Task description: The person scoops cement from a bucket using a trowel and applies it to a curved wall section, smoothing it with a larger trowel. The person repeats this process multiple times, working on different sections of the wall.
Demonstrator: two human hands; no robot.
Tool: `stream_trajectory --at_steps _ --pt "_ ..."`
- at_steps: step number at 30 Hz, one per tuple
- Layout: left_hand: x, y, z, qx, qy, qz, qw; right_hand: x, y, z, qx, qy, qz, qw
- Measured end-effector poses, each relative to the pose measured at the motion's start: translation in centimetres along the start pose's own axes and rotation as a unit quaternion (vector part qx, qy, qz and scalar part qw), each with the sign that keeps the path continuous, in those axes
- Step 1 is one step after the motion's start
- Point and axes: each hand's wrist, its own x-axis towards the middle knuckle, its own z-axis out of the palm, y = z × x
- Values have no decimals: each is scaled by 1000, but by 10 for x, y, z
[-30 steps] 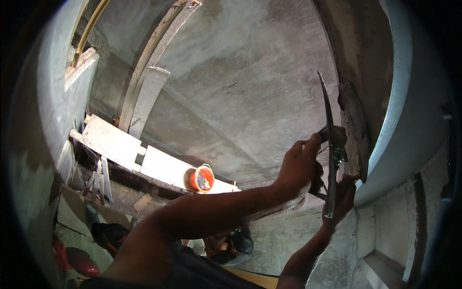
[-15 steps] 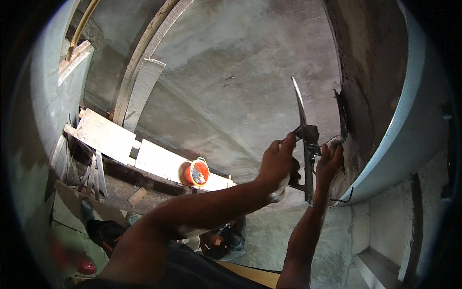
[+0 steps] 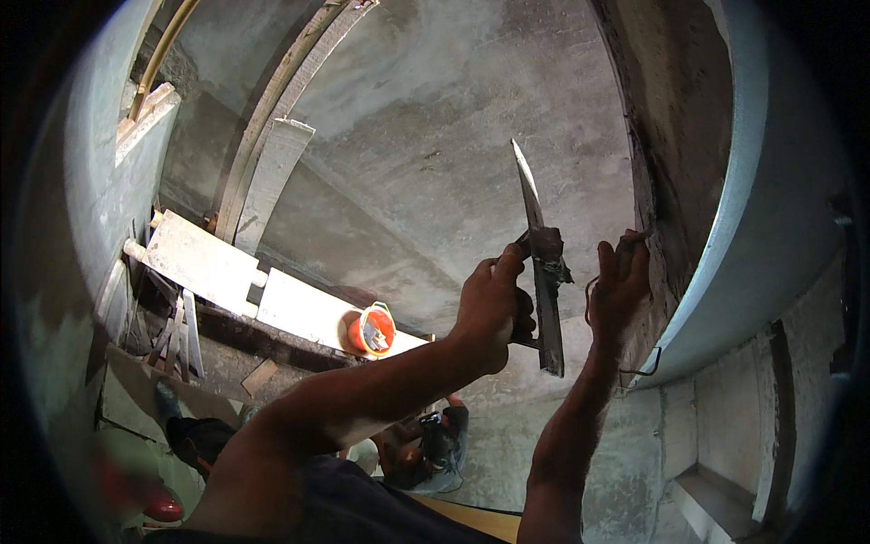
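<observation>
Grey concrete pretty much everywhere, with an orange-red bucket [image 3: 355, 335] parked on the pale planks [image 3: 201, 256] left of centre, some greyish bits lying inside it. A bunch of thin strips [image 3: 190, 331] is propped in front of the planks, and a long curved timber [image 3: 283, 95] is stood up toward the top edge, with a shorter board [image 3: 274, 186] right against it. A bent tan rod [image 3: 161, 59] can be seen upper left, a glossy red object [image 3: 164, 505] lower left. Part of the lower middle is blocked by the left forearm [image 3: 362, 385], and another person [image 3: 439, 444] is partly hidden below it.

Right of centre, a flat metal float [image 3: 543, 290] with a dark lump of mortar [image 3: 548, 245] on it is held up by its handle, fingers of the left hand [image 3: 489, 304] wrapped around. The right hand [image 3: 623, 283] is raised just beside it, fingers curled near something dark [image 3: 636, 238]; whether that's actually being gripped can't be told from this angle.

The big wall surface [image 3: 453, 127] is blotchy, bordered on the right by a rougher brown strip [image 3: 684, 118] and a pale curved edge [image 3: 745, 181]. Any lettering on the bucket is too small to be read.
</observation>
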Motion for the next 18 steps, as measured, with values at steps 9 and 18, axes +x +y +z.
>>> stream_trajectory --at_steps 9,18 --pt "-11 -2 -6 4 -15 26 1000 -20 -31 -64 172 -60 140 973" --pt "-21 -17 -2 -5 -45 8 999 -79 24 -99 117 -50 155 980"
